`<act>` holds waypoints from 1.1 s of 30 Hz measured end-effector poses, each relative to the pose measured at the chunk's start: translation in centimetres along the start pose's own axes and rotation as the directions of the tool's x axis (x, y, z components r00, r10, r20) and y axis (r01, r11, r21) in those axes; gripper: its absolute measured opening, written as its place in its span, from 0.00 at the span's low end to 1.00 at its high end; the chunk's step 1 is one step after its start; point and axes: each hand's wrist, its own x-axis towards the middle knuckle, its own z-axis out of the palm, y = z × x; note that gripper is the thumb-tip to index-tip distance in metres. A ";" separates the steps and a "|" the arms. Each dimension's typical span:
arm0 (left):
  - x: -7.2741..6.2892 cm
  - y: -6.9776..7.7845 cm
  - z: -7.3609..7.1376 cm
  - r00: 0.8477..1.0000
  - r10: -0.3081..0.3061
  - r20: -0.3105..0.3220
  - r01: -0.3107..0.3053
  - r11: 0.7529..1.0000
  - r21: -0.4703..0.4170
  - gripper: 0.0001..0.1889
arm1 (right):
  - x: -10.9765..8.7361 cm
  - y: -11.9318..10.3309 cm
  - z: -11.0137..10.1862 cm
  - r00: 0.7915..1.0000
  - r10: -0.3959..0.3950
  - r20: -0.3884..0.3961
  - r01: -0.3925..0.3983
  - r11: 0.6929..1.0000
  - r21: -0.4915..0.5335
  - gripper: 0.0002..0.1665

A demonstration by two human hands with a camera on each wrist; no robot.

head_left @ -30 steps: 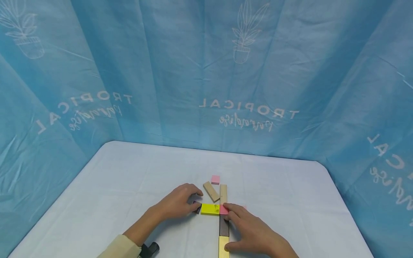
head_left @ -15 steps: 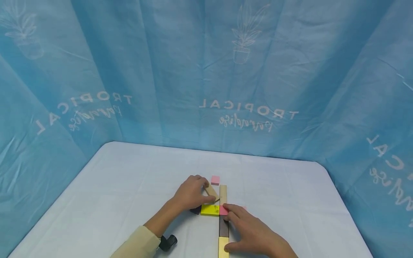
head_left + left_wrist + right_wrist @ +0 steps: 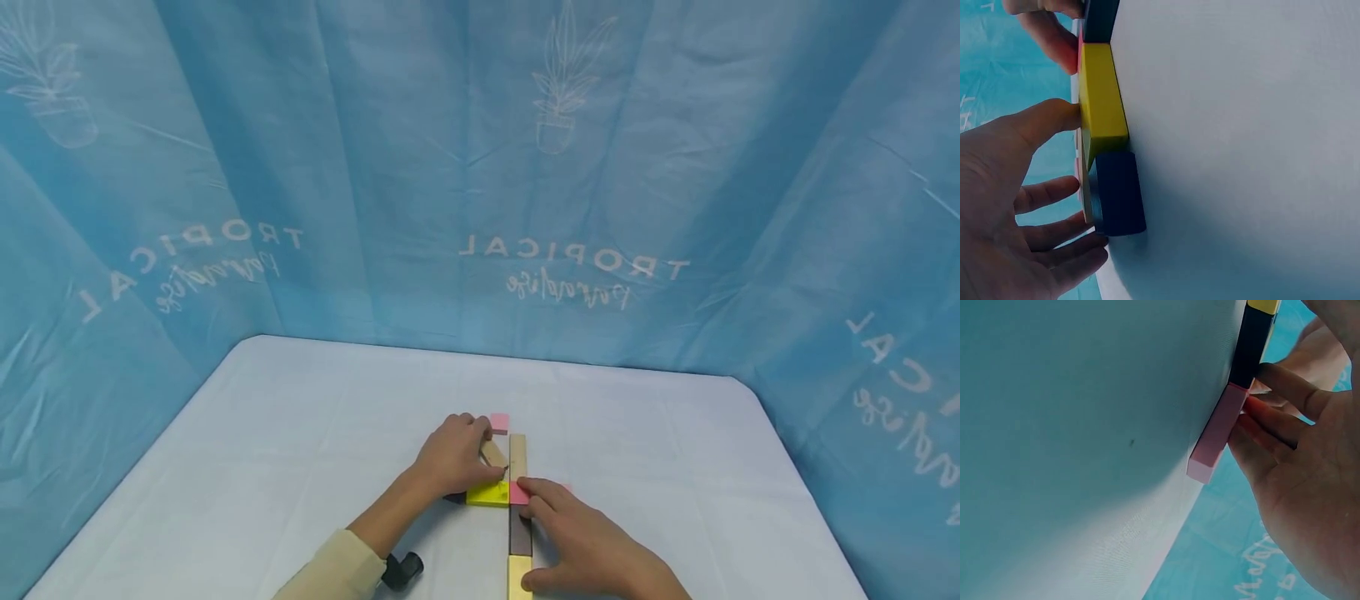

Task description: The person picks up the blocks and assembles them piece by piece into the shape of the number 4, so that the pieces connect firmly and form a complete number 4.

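My left hand (image 3: pixel 453 458) pinches a slanted tan wooden block (image 3: pixel 492 454), thumb at the near end and fingers at the far end. Just below that thumb lies a yellow-green block (image 3: pixel 487 494); a dark block (image 3: pixel 1121 194) adjoins it in the left wrist view. My right hand (image 3: pixel 592 546) rests along a straight row of blocks. Its index finger touches a pink block (image 3: pixel 518 492), and its thumb touches a pale yellow block (image 3: pixel 519 575). Between these two sits a dark brown block (image 3: pixel 520 531). Another tan block (image 3: pixel 517 456) extends the row away from me.
A small pink block (image 3: pixel 500 422) lies beyond the left fingers. Another pink block (image 3: pixel 1219 434) shows by the right hand in the right wrist view. A white cloth covers the table (image 3: pixel 360 400), with a blue printed curtain (image 3: pixel 405 167) around it.
My left hand has left the dark block, moved right and forward, and taken hold of the slanted tan block. The right hand stays at the row.
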 end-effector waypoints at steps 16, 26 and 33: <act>0.9 -3.0 -1.4 0.981 0.092 0.171 -0.053 0.974 -0.219 0.24 | 0.2 -0.1 0.0 1.000 0.009 0.007 -0.009 1.000 -0.014 0.44; 0.8 -3.0 -1.6 0.970 0.090 0.226 -0.055 0.986 -0.156 0.21 | 0.2 -0.3 0.0 1.000 0.023 0.007 -0.023 1.000 -0.014 0.44; 0.6 -3.3 -1.4 0.970 0.098 0.222 -0.063 0.985 -0.160 0.20 | 0.2 -0.3 0.1 0.999 0.029 0.016 -0.029 1.000 -0.007 0.46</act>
